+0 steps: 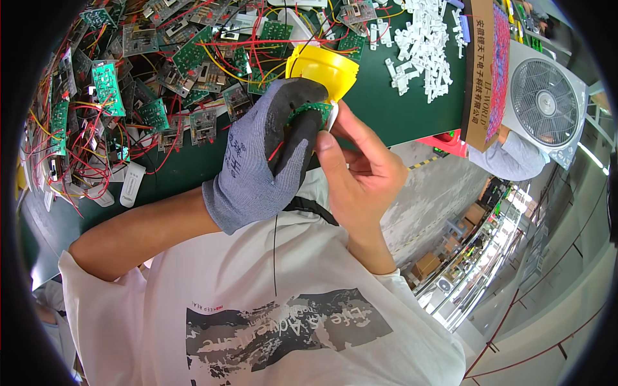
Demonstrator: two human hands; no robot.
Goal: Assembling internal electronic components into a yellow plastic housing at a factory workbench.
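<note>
My left hand point(267, 138), in a grey-blue glove with dark fingers, is closed around a small green circuit board point(317, 108). Just beyond the fingertips is a yellow curved plastic housing point(325, 67), touching the glove. Whether the board is fixed to this housing I cannot tell. My bare right hand point(360, 167) pinches a small white plastic piece point(333, 118) between thumb and forefinger at the board's right edge. A thin black wire point(275, 257) hangs below the glove over the shirt.
Green circuit boards point(107, 88) with tangled red and yellow wires cover the table's left. White plastic parts point(425, 48) are heaped on the green tabletop point(438, 119), beside a cardboard box point(479, 83). Beyond stand a fan point(546, 101) and another person's sleeve point(512, 157).
</note>
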